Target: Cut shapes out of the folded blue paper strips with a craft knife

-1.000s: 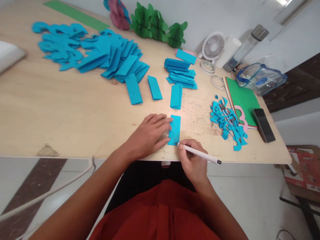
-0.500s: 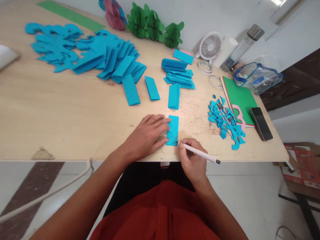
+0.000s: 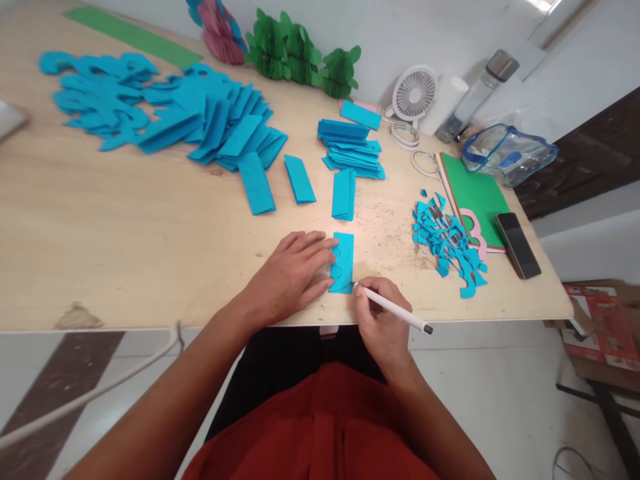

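A folded blue paper strip (image 3: 344, 260) lies near the front edge of the wooden table (image 3: 125, 227), with a curved pencil line drawn on it. My left hand (image 3: 290, 273) lies flat beside it, fingers stretched out and pressing on its left edge. My right hand (image 3: 383, 320) is closed round a white pencil (image 3: 393, 308), whose tip touches the strip's lower right corner.
More folded blue strips (image 3: 345, 190) and a stack (image 3: 350, 147) lie behind; a big spread of blue pieces (image 3: 165, 113) is at the far left. Blue offcuts (image 3: 450, 243), green card (image 3: 475, 197), a phone (image 3: 517, 245), tape rolls (image 3: 405, 135), a small fan (image 3: 414, 93) and a clear pouch (image 3: 507, 157) fill the right side.
The view has shifted slightly left and down. Both hands stay in place on the strip; the pencil tip remains at its lower right corner.
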Demonstrator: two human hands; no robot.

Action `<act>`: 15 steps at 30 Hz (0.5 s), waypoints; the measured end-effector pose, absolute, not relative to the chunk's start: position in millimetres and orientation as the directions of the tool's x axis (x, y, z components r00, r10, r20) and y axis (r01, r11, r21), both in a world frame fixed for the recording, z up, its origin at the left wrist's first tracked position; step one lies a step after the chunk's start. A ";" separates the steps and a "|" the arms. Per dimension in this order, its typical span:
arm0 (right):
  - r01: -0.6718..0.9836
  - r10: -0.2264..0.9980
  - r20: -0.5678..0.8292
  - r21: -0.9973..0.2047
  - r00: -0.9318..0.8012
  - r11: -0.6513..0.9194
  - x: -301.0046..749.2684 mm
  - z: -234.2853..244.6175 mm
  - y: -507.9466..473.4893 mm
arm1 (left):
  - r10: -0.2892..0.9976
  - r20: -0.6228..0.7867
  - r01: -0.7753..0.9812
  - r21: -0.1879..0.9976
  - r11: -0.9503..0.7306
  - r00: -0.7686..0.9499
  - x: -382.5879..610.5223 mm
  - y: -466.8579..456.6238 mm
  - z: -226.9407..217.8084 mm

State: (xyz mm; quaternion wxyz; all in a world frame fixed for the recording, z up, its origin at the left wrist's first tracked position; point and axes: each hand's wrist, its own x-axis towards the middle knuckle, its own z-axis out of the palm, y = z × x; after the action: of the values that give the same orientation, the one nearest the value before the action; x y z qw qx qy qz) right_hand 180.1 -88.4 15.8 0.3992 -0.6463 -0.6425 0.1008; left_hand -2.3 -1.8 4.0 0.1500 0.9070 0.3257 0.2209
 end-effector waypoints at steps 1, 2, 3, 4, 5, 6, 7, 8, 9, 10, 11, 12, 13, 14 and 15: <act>0.751 0.911 0.385 -0.643 0.150 0.148 179.8 16.0 -88.4 | 0.658 0.304 0.524 0.419 -0.742 0.689 -2.4 -1.9 3.9; 0.752 0.910 0.388 -0.642 0.147 0.152 179.6 16.2 -88.3 | 0.659 0.305 0.524 0.421 -0.741 0.687 -2.5 -2.0 3.6; 0.752 0.909 0.391 -0.640 0.144 0.157 179.5 16.3 -88.2 | 0.660 0.307 0.523 0.422 -0.740 0.686 -2.5 -2.1 3.4; 0.753 0.908 0.395 -0.639 0.142 0.160 179.3 16.3 -88.1 | 0.660 0.308 0.523 0.423 -0.740 0.686 -2.5 -2.2 3.2; 0.753 0.907 0.398 -0.637 0.140 0.163 179.3 16.2 -88.0 | 0.660 0.308 0.523 0.423 -0.740 0.685 -2.5 -2.2 3.0; 0.755 0.906 0.400 -0.635 0.139 0.165 179.3 15.9 -88.0 | 0.661 0.307 0.524 0.423 -0.740 0.685 -2.4 -2.2 2.9; 0.757 0.905 0.403 -0.632 0.138 0.166 179.4 15.5 -87.9 | 0.661 0.306 0.524 0.424 -0.739 0.685 -2.4 -2.1 2.9; 0.761 0.904 0.406 -0.627 0.137 0.167 179.5 14.9 -87.9 | 0.663 0.304 0.526 0.425 -0.737 0.684 -2.3 -2.1 2.8; 0.764 0.903 0.408 -0.623 0.134 0.168 179.7 14.2 -87.8 | 0.666 0.302 0.527 0.428 -0.734 0.682 -2.2 -2.0 2.8; 0.768 0.901 0.413 -0.617 0.132 0.171 180.0 13.4 -87.8 | 0.669 0.300 0.529 0.431 -0.731 0.680 -2.2 -2.0 2.8; 0.773 0.899 0.419 -0.610 0.128 0.174 180.2 12.8 -87.6 | 0.673 0.298 0.531 0.434 -0.727 0.677 -2.2 -2.1 2.8; 0.777 0.896 0.426 -0.603 0.123 0.180 180.4 12.2 -87.4 | 0.675 0.296 0.532 0.437 -0.725 0.676 -2.2 -2.1 2.8; 0.781 0.894 0.432 -0.596 0.117 0.186 180.5 11.8 -87.1 | 0.675 0.295 0.532 0.438 -0.724 0.676 -2.2 -2.2 2.8; 0.785 0.891 0.439 -0.589 0.112 0.192 180.5 11.5 -86.9 | 0.674 0.294 0.531 0.439 -0.725 0.677 -2.2 -2.3 2.7; 0.789 0.889 0.445 -0.583 0.108 0.196 180.4 11.3 -86.6 | 0.673 0.296 0.529 0.438 -0.727 0.678 -2.3 -2.5 2.7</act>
State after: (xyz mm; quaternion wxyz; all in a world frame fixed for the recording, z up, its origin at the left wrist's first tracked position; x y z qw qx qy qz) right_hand 180.4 -86.6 11.3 0.3950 -0.6309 -0.6648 0.0636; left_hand -2.3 -2.5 2.7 0.1606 0.9019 0.3331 0.2233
